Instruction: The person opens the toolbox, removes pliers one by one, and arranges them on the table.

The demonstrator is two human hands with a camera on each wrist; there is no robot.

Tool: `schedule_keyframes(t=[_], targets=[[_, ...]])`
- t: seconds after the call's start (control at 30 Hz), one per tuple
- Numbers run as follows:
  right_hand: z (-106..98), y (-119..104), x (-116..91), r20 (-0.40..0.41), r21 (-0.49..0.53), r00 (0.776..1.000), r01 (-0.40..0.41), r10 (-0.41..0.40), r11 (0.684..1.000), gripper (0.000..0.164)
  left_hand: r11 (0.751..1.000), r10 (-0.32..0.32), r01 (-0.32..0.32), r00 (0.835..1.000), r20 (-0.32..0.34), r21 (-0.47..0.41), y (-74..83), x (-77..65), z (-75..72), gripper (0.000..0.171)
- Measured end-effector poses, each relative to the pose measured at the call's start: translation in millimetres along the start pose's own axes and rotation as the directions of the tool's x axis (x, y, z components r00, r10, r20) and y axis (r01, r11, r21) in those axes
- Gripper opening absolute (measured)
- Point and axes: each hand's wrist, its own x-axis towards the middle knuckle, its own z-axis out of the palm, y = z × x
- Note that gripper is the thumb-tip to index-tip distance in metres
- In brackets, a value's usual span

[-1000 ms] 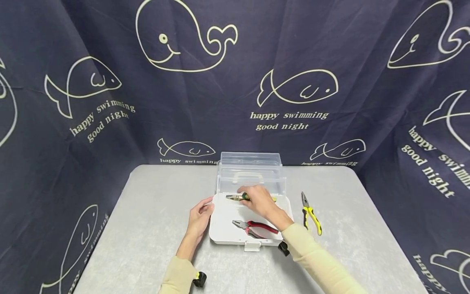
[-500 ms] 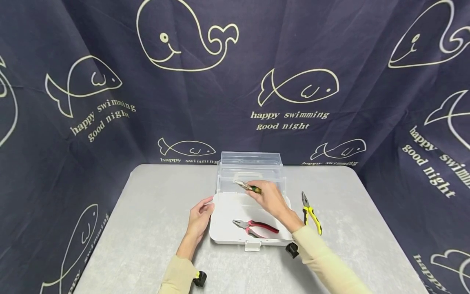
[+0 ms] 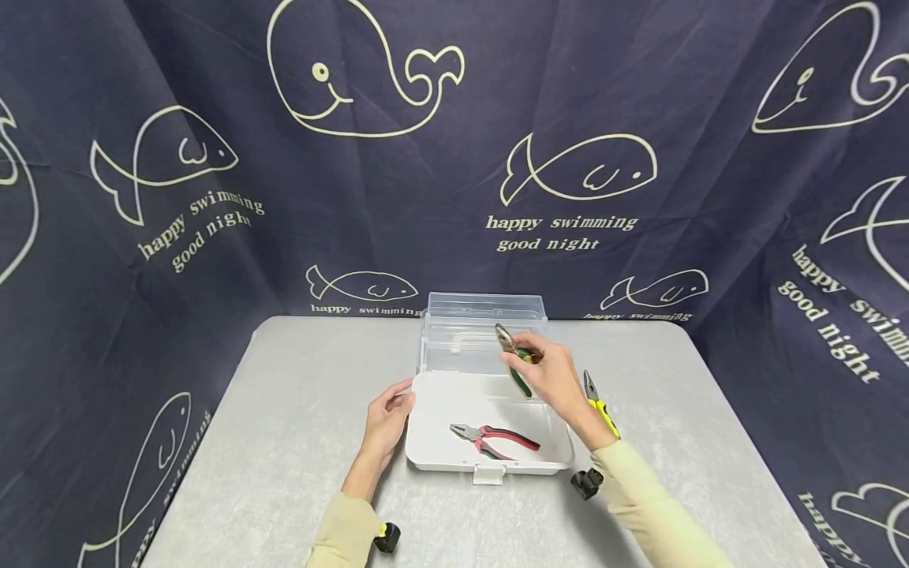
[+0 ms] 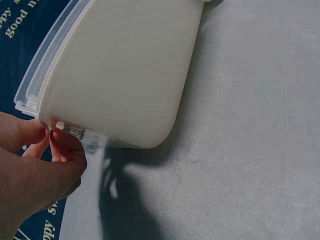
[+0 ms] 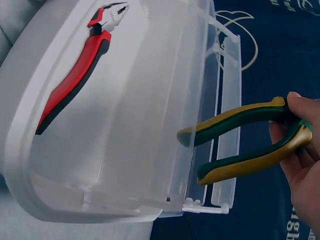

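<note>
My right hand (image 3: 556, 375) grips green-and-yellow pliers (image 5: 240, 125) near the pivot, raised over the back right of a white toolbox (image 3: 443, 398). In the head view their metal jaws point up and to the left; in the right wrist view the two handles are spread apart. Inside the box lie red-and-black pliers (image 3: 497, 436), toward its front. At the left side of the box, my left hand (image 3: 386, 422) pinches the rim between thumb and fingers, which shows closer in the left wrist view. The box's clear lid (image 3: 485, 315) stands raised behind it.
Yellow-and-black long-nose pliers (image 3: 595, 398) lie on the grey table (image 3: 284, 442) right of the box, partly hidden by the right forearm. A white latch (image 3: 488, 474) sticks out at the box's front. A dark printed curtain (image 3: 426, 197) hangs behind the table.
My right hand has lifted the green-and-yellow pliers out of the box, carried them to the right and turned their jaws upward. The left hand stays at the rim.
</note>
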Motion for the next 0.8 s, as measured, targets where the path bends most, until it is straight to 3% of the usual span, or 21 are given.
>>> schedule_keyframes(t=[0.17, 0.47, 0.6, 0.8], targets=[[-15.4, 2.5, 0.5, -0.059, 0.071, 0.988, -0.137, 0.141, 0.988, 0.027, 1.000, 0.008, -0.008, 1.000, -0.006, -0.010, 0.1, -1.5, 1.6, 0.038], [-44.6, 19.7, -0.9, -0.118, 0.154, 0.935, -0.315, 0.334, 0.937, 0.032, 1.000, 0.015, -0.015, 1.000, -0.011, -0.003, -1.1, -0.7, 2.0, 0.035], [-58.5, 27.0, -4.9, -0.118, 0.213, 0.903, -0.383, 0.413, 0.899, 0.035, 1.000, 0.023, -0.023, 1.000, -0.008, -0.006, -0.5, -0.8, 2.5, 0.035], [-81.1, 39.6, -13.0, -0.084, 0.405, 0.869, -0.417, 0.487, 0.814, 0.032, 1.000, 0.024, -0.024, 1.000, -0.020, -0.003, 0.4, -0.3, 2.2, 0.035]])
